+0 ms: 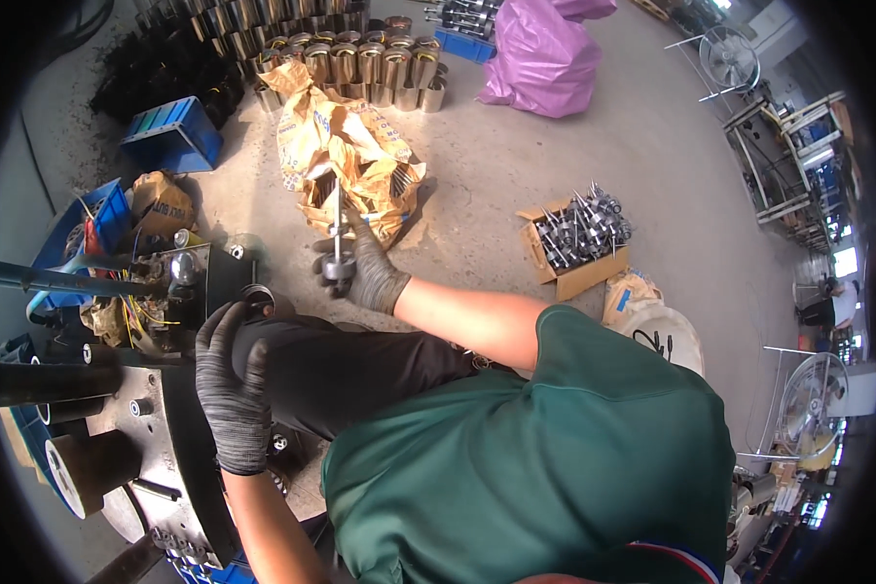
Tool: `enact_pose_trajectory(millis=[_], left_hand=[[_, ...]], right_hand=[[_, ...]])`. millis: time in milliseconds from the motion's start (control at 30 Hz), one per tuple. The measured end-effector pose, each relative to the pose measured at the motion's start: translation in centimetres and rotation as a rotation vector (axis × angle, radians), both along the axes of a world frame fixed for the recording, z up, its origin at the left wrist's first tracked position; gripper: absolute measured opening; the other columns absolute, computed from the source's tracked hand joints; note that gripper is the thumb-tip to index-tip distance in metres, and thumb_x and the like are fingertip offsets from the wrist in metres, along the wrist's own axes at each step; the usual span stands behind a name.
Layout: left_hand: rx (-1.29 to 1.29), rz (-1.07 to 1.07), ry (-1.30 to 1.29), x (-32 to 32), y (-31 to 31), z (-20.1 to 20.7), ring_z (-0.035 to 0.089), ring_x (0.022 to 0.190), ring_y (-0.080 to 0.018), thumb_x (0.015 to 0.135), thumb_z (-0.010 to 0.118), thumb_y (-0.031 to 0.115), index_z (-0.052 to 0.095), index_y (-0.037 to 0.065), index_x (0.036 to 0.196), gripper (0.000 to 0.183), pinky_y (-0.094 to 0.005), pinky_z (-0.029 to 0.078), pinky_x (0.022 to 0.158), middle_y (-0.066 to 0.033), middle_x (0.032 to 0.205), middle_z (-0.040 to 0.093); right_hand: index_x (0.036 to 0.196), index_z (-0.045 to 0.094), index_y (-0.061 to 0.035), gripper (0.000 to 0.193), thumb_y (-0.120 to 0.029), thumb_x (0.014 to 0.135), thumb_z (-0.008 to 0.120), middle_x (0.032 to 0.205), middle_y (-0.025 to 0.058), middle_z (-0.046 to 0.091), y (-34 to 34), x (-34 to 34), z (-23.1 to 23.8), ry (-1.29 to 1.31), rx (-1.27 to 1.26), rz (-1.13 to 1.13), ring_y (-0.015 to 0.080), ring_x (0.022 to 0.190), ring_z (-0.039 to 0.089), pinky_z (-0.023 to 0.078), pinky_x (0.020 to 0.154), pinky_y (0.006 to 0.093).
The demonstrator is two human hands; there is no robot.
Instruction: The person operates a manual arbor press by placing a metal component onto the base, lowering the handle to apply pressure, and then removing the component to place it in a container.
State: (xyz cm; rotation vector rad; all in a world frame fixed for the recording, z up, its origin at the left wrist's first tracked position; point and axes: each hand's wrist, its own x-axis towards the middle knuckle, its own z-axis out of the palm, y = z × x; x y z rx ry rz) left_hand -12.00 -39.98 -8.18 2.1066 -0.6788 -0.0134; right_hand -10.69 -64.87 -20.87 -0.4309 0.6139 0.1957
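The slim silver metal shaft could tip from the right grey-gloved hand, gripping only its near end, the left grey-gloved hand spread wide.

silver shaft; dark round end lowermost in view; in right hand

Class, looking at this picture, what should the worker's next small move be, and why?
Probably bring the shaft part toward the left hand: the right hand holds it near the open paper bag, while the left hand looks empty, raised beside the metal machine.
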Motion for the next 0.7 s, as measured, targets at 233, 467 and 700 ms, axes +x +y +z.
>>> enact_pose_trajectory(millis=[233, 467, 700], left_hand=[[-0.020, 0.210, 0.064, -1.5, 7.4, -4.8, 0.059, 0.126, -0.0272, 0.102, 0.066, 0.017, 0.059, 0.000, 0.141, 0.043, -0.0395, 0.045, 0.110, -0.0138, 0.135, 0.061], [0.022, 0.419, 0.226, -7.0, 19.8, -12.9, 0.059, 0.125, -0.0252, 0.101, 0.067, 0.016, 0.060, -0.001, 0.139, 0.041, -0.0382, 0.046, 0.110, -0.0123, 0.133, 0.062], [0.028, 0.490, 0.179, -8.1, 22.6, -14.2, 0.062, 0.120, -0.0248, 0.101, 0.069, 0.017, 0.066, 0.001, 0.133, 0.036, -0.0379, 0.048, 0.108, -0.0112, 0.129, 0.066]], right_hand=[[0.090, 0.074, -0.0107, 0.064, -0.072, 0.097, 0.054, 0.065, 0.0095, 0.064, -24.4, -5.4, -18.0, 0.413, -1.344, -0.465, 0.0223, 0.053, 0.058, 0.049, 0.053, 0.0412], [0.123, 0.075, -0.0165, 0.040, -0.042, 0.101, 0.053, 0.128, 0.0105, 0.072, -36.2, -16.6, -6.6, 1.237, -2.451, 0.819, 0.0319, 0.124, 0.064, 0.050, 0.102, 0.0504], [0.120, 0.077, -0.0082, 0.040, -0.031, 0.100, 0.051, 0.131, 0.0173, 0.070, -34.5, -18.7, -6.3, 1.284, -2.245, 1.130, 0.0306, 0.116, 0.071, 0.052, 0.102, 0.0457]])
